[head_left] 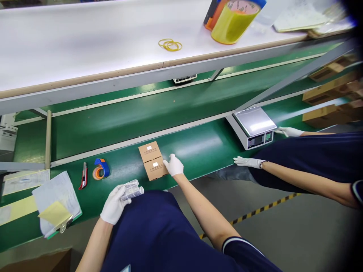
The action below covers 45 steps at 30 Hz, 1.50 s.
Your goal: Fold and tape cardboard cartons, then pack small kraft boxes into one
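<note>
My left hand (115, 204), in a white glove, is closed around a curled sheet of labels (132, 189) near the bench's front edge. Two small brown cardboard boxes lie flat, end to end, on the green surface: a far box (150, 152) and a near box (155, 168), each bearing a small white label and printed text. Beside the near box's right edge is my right hand (175, 165), also gloved, with thumb and forefinger apart and nothing visible between them. The thumb is close to that box; whether it touches cannot be made out.
Left of the boxes lie a tape dispenser (101, 169), a red utility knife (83, 176) and a clipboard with papers (58, 200). To the right, a co-worker's gloved hands (249, 162) are near a weighing scale (253, 122). A raised white shelf (85, 45) spans the far side.
</note>
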Each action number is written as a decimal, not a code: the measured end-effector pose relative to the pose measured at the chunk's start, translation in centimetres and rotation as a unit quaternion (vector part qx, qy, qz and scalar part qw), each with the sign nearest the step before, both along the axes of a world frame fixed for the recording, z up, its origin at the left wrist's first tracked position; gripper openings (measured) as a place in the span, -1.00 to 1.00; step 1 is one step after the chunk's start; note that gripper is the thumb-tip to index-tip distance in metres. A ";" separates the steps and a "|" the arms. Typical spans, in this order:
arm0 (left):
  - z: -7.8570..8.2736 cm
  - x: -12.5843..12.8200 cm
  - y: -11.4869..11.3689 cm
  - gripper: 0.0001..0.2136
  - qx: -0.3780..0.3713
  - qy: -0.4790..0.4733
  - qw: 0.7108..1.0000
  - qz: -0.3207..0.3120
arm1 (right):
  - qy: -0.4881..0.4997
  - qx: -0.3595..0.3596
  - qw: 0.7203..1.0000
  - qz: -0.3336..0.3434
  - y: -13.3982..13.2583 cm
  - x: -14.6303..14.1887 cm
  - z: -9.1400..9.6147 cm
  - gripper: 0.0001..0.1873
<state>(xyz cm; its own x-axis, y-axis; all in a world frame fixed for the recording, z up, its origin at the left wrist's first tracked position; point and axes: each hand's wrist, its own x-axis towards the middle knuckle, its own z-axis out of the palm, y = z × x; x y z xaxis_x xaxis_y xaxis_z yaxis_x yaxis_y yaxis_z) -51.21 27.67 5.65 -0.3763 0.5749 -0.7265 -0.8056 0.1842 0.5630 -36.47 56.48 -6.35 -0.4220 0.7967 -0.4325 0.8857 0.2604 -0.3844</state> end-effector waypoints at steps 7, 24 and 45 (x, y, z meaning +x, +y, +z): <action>-0.2 0.9 0.1 -0.62 -0.077 0.117 0.990 -0.019 | 0.197 -0.003 0.979 0.047 -3.9 3.8 3.1 -0.68; 1.8 2.3 2.2 -0.69 -0.014 0.262 0.962 -0.070 | 0.407 -0.002 0.894 0.187 -9.3 0.4 15.1 -0.83; -15.5 -6.0 0.1 -0.72 -0.176 0.152 0.973 0.003 | 0.377 0.097 0.896 0.213 -11.4 1.9 13.0 -0.69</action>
